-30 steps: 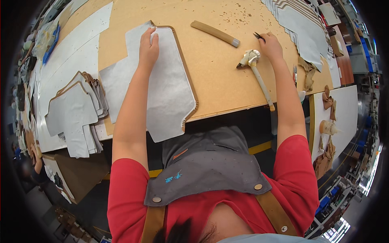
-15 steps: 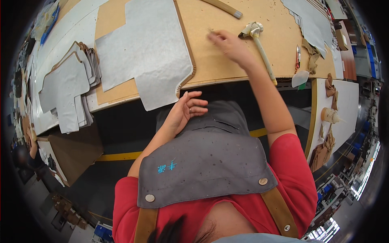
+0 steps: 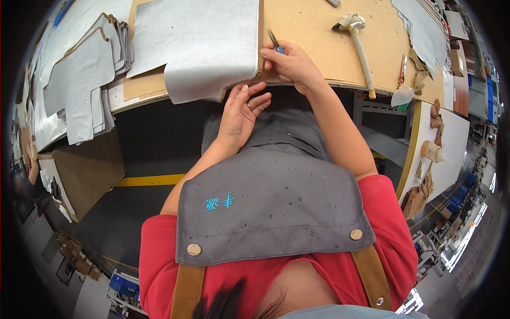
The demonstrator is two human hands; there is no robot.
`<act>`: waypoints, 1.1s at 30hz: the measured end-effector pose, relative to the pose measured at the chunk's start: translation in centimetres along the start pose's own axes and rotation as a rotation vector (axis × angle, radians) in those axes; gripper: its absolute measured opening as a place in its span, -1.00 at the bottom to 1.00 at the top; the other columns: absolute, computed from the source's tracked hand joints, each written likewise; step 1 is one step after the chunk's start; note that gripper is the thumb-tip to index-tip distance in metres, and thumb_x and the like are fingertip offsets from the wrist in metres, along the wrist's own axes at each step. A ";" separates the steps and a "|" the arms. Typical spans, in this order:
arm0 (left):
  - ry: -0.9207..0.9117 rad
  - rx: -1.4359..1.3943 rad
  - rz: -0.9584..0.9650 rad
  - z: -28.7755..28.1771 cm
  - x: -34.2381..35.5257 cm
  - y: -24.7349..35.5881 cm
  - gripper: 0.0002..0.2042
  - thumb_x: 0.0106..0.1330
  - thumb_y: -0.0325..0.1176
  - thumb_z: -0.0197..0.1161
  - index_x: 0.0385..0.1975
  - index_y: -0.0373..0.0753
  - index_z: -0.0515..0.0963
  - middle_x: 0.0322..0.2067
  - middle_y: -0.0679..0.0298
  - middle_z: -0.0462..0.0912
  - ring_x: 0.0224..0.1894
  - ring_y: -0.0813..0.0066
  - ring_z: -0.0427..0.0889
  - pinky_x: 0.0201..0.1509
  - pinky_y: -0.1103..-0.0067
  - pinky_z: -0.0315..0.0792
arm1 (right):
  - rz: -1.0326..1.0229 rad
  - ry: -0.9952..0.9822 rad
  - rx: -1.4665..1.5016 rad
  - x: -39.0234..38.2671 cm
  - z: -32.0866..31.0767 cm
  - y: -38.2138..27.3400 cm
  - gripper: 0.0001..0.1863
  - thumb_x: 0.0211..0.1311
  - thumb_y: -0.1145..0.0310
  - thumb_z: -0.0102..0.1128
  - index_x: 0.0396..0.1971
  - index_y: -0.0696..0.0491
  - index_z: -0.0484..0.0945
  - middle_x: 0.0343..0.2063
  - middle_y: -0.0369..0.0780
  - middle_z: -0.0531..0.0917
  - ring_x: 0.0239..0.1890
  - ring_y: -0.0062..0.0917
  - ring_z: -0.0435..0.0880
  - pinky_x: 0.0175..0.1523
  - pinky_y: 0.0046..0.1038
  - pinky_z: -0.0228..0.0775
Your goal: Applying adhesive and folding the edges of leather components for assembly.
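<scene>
A large pale grey panel with a brown edge (image 3: 196, 42) lies on the tan board, its near part curving over the table's front edge. My left hand (image 3: 241, 111) is beside that near edge, palm turned up and fingers apart, loosely bent. Whether its fingertips touch the panel cannot be made out. My right hand (image 3: 291, 65) is closed around a slim pointed tool with a dark tip and a blue part (image 3: 275, 44), at the panel's right edge. To the right lies a hammer with a cloth-wrapped head (image 3: 355, 25) and a pale handle.
Smaller grey pieces (image 3: 79, 74) are stacked at the left, some overhanging the edge. A red cutter (image 3: 402, 69), brown scraps (image 3: 419, 76) and more grey sheets (image 3: 419, 32) lie at the right. A side table (image 3: 446, 143) holds a small bottle (image 3: 432, 151).
My right hand has come down and left to the panel's edge, and the tool now shows clearly in it. The panel's near part now curves. My left hand stays by its near edge.
</scene>
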State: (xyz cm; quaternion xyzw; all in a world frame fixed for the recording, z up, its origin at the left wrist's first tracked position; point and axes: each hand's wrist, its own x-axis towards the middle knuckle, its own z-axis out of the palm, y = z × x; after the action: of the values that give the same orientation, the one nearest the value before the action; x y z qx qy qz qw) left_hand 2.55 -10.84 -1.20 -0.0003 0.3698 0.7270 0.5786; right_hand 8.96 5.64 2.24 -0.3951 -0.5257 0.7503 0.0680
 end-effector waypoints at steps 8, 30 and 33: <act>0.112 0.016 0.073 0.1 0.0 0.3 -0.69 0.36 -0.20 -0.01 -0.14 -0.34 0.45 -0.20 0.08 0.59 -0.21 0.35 0.60 -0.02 0.44 0.47 | -0.237 0.190 -0.235 -4.1 -0.5 1.5 -0.67 0.23 0.22 0.09 -0.15 0.15 0.41 -0.49 -0.24 0.51 -0.45 -0.63 0.44 -0.35 -0.58 0.27; 0.189 0.230 0.207 0.2 -0.3 -0.8 -0.84 0.27 -0.40 0.15 -0.21 -0.30 0.51 -0.30 0.27 0.58 -0.26 0.56 0.53 -0.10 0.58 0.42 | -0.601 0.305 -0.713 -8.1 2.8 5.1 -0.73 0.13 0.34 0.15 -0.18 0.11 0.46 -0.32 -0.13 0.60 -0.42 -0.33 0.64 -0.39 -0.42 0.49; 0.200 0.219 0.190 0.1 -0.2 -0.8 -0.84 0.26 -0.40 0.16 -0.22 -0.30 0.52 -0.31 0.27 0.58 -0.26 0.57 0.53 -0.11 0.59 0.41 | -0.584 0.295 -0.731 -8.0 2.8 5.2 -0.74 0.13 0.34 0.15 -0.18 0.10 0.45 -0.34 -0.14 0.59 -0.43 -0.33 0.64 -0.40 -0.42 0.48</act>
State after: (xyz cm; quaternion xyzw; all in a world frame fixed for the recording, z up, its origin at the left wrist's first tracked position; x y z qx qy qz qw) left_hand 3.35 -10.87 -1.50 0.0253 0.5010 0.7301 0.4640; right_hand 14.21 -2.83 2.41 -0.3313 -0.8283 0.4020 0.2062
